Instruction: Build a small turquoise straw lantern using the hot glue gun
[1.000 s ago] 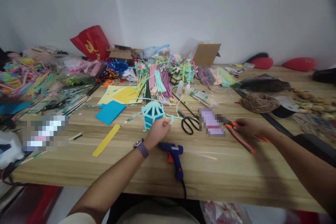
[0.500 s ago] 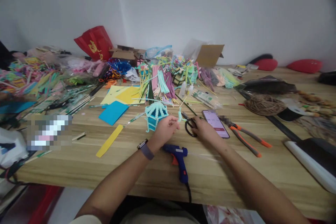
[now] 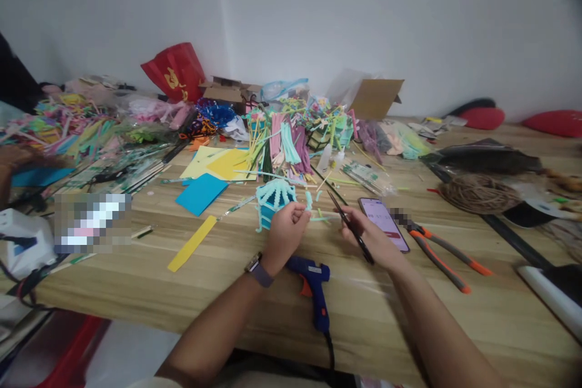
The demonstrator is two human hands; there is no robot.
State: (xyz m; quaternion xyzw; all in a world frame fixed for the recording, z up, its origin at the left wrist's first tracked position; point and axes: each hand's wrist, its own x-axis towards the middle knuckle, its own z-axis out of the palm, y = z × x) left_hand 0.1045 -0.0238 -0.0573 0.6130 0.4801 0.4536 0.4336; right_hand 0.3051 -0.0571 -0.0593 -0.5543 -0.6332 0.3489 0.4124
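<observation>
My left hand is closed in a pinch on a short mint pipe cleaner piece, just right of a teal and mint lantern-like craft on the table. Black scissors are in my right hand, with the blades pointing up and to the left, apart from the mint piece. Small mint scraps lie between my hands. Below my left hand rests a blue glue gun.
A phone and orange-handled pliers lie to the right. Blue paper and a yellow strip lie left. Heaped pipe cleaners are behind. Another person's hand shows at the far left.
The scissors have turned upright in my right hand and sit farther from my left hand. The view has shifted slightly, and another person's hand shows more at the far left.
</observation>
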